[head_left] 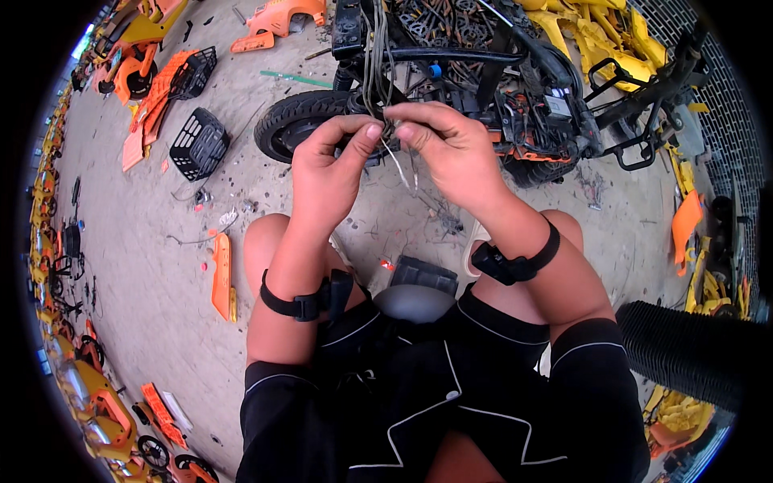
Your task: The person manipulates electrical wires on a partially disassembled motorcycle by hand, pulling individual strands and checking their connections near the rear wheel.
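A bundle of greyish-green cord (pixel 377 60) hangs down in front of the stripped black frame of a two-wheeled vehicle (pixel 475 56). My left hand (pixel 334 157) is closed, thumb and forefinger pinching at the lower part of the cord. Just beside it, my right hand (pixel 451 153) is also closed in a pinch on the cord, its forefinger stretched across toward the left fingertips. Two thin, pale loose ends dangle below the fingers. The exact spot where the strands meet is partly hidden by the fingertips. Behind my left hand stands the vehicle's black tyre (pixel 294 121).
Orange panels (pixel 221 278) and a black plastic basket (pixel 200 145) lie on the concrete floor to the left. Yellow body panels (pixel 604 40) are heaped at the far right. A dark box (pixel 423 274) sits between my feet; a black ribbed hose-like thing (pixel 676 346) is at right.
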A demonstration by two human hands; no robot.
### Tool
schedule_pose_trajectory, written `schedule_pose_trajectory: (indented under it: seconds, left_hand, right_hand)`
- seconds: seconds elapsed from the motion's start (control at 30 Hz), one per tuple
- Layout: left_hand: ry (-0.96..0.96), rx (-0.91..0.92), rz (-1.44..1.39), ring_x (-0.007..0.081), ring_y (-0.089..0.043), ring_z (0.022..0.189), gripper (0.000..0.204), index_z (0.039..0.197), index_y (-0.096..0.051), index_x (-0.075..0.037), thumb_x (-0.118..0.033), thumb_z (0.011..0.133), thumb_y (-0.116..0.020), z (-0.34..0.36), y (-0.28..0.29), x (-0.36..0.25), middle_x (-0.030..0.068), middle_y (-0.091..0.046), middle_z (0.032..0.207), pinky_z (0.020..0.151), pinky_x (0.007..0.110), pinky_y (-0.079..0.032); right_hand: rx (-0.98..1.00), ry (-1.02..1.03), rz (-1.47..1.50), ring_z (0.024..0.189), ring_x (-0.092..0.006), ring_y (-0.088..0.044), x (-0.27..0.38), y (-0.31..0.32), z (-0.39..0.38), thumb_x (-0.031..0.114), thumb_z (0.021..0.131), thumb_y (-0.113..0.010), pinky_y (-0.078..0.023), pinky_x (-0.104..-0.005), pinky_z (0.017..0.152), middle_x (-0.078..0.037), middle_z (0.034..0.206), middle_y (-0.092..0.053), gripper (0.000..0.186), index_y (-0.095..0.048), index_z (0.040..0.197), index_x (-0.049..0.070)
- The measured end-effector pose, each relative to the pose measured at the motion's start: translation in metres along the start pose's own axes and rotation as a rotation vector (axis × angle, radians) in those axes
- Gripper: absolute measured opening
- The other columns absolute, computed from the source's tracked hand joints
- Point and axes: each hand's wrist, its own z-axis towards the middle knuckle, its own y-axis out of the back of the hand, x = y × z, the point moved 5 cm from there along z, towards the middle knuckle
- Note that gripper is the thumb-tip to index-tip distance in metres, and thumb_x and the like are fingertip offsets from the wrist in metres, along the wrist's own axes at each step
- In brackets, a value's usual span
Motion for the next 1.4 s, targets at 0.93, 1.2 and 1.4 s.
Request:
schedule_pose_trajectory:
  seconds: [0.93,1.2,1.4]
  left_hand:
    - [-0.021,0.031,-0.280,0.0142,-0.059,0.084,0.013,0.099,-0.069,0.002,-0.003,0.087,-0.064,-0.012,0.005,-0.005,0.0078,-0.061,0.100,0.074,0.026,-0.050]
    - [-0.016,-0.041,-0.308,0.0087,-0.054,0.084,0.009,0.093,-0.062,0.000,-0.009,0.092,-0.060,-0.008,0.002,-0.003,0.0021,-0.058,0.092,0.075,0.023,-0.044]
    - [-0.070,-0.096,-0.316,0.0095,-0.046,0.084,0.014,0.093,-0.058,-0.004,-0.018,0.096,-0.055,-0.001,0.021,0.005,0.0027,-0.054,0.093,0.077,0.023,-0.037]
  right_hand:
    - [0.178,-0.421,0.690,0.065,-0.0124,-0.057,-0.023,-0.031,0.004,0.018,0.081,-0.076,-0.047,-0.0236,0.058,-0.006,0.075,-0.060,0.031,-0.050,0.090,0.002]
    - [0.109,-0.554,0.708,0.072,-0.0135,-0.058,-0.024,-0.028,-0.002,0.029,0.090,-0.065,-0.048,-0.0253,0.065,-0.005,0.082,-0.061,0.028,-0.055,0.094,0.003]
    - [0.266,-0.686,0.570,0.074,-0.0129,-0.059,-0.021,-0.020,-0.011,0.044,0.095,-0.052,-0.048,-0.0266,0.067,-0.005,0.084,-0.062,0.044,-0.060,0.103,0.001]
